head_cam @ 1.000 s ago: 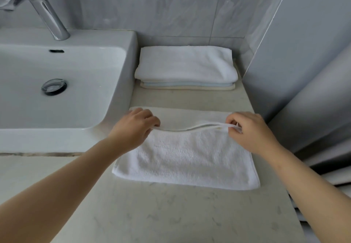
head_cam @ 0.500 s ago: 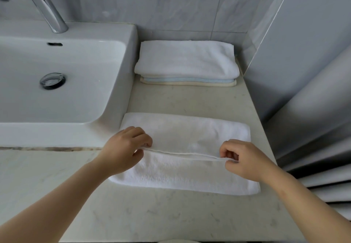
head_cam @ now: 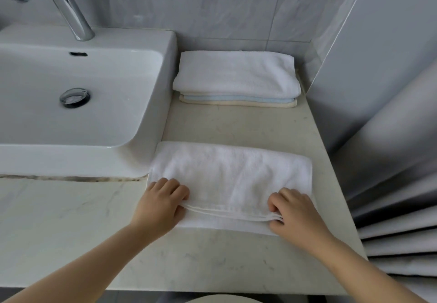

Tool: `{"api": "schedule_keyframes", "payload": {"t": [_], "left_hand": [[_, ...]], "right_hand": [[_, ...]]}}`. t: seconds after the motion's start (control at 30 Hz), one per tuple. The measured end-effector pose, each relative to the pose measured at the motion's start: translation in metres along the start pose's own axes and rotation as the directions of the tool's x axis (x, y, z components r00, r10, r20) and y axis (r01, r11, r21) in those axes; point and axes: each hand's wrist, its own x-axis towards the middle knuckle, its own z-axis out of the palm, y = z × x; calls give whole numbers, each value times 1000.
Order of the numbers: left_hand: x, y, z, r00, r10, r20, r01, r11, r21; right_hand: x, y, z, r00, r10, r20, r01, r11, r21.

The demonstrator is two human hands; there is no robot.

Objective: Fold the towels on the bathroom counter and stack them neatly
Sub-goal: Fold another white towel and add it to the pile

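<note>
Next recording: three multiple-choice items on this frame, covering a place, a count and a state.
1. Where is the towel stack?
A) in the sink
B) on the counter, right of the sink
C) on the floor
2. How many towels are in it?
A) three
B) one
C) five
3. What do the left hand and right hand do?
A) both pinch the near towel's front edge
B) both lie flat
C) one holds the tap
B: it lies right beside the sink. A: white, blue, cream layers show. A: fingers curl round that edge.
</note>
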Motion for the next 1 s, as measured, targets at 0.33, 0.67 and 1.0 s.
{"api": "schedule_keyframes", "payload": {"t": [0.33,0.67,1.0], "left_hand": [[61,2,1,992,-88,-93,93,995,47],[26,3,6,972,71,-222,-46,992,115],[16,18,9,958,103,-268,-111,994,-13]], "right_hand": [[36,29,-12,957,234,-171,-238,971,-2],[16,37,1,937,104,-335,-122,992,-31],[20,46,5,867,71,-493,-98,995,-29]]}}
